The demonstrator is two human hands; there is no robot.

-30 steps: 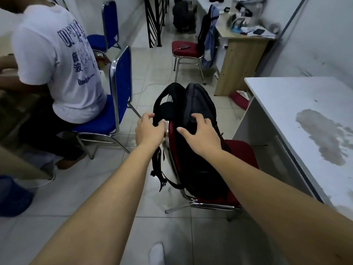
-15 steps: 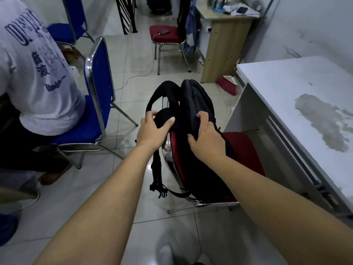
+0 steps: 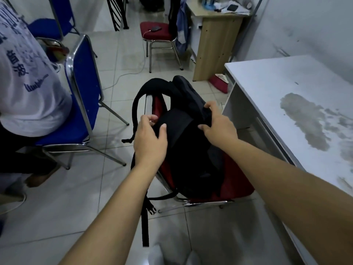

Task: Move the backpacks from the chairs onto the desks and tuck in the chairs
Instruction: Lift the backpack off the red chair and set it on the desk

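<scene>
A black backpack point(image 3: 188, 150) stands on a red chair point(image 3: 236, 190) with a chrome frame, one shoulder strap looped over the chair's backrest. My left hand point(image 3: 150, 138) grips the padded strap at the pack's top left. My right hand point(image 3: 219, 125) grips the top right of the pack. A loose strap with a buckle hangs down below the seat. To the right stands a white desk point(image 3: 286, 88) with a grey stain. A second red chair point(image 3: 158, 33) farther back has a dark and a blue bag point(image 3: 178, 22) hung on its backrest.
A person in a white T-shirt point(image 3: 26, 83) sits on a blue chair point(image 3: 84, 83) at the left. Another blue chair point(image 3: 51, 25) stands behind. A wooden desk point(image 3: 215, 35) with clutter is at the back. A white cable point(image 3: 131, 73) runs over the tiled floor.
Both hands have closed on the top of the backpack and pulled it toward me, off the backrest. The camera has moved closer and tilted down.
</scene>
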